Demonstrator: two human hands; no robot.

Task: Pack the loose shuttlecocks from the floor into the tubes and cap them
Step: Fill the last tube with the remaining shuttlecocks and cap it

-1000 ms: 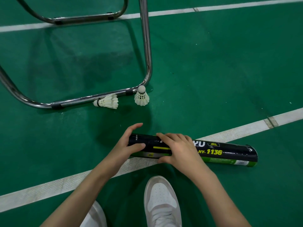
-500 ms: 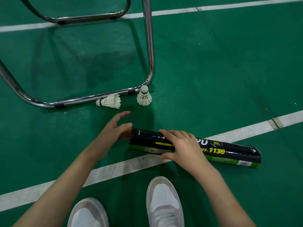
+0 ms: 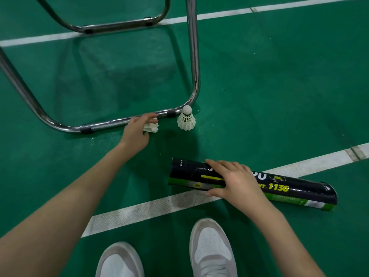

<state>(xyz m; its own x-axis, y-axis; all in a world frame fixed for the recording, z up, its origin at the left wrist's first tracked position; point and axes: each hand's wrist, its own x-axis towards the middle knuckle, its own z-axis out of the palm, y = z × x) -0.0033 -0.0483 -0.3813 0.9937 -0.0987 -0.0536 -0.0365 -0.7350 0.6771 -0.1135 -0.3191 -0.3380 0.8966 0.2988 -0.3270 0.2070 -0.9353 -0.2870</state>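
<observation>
A black and green shuttlecock tube (image 3: 299, 188) lies on its side across a white court line. My right hand (image 3: 235, 179) presses down on its middle and grips it. My left hand (image 3: 137, 130) has reached to the chrome chair rail, and its fingers close around a white shuttlecock (image 3: 151, 127) lying on its side on the floor. The cork end of that shuttlecock is hidden under my fingers. A second white shuttlecock (image 3: 186, 119) stands on its feathers, cork up, just right of my left hand. The tube's left end (image 3: 175, 170) faces my left arm.
A chrome chair frame (image 3: 194, 56) stands on the green floor (image 3: 279, 86) right behind both shuttlecocks. White court lines (image 3: 139, 210) cross the floor. My two white shoes (image 3: 210, 248) are at the bottom edge, near the tube.
My left hand has left the tube's left end and moved forward to the lying shuttlecock by the chair rail, closing on it. My right hand stays on the tube.
</observation>
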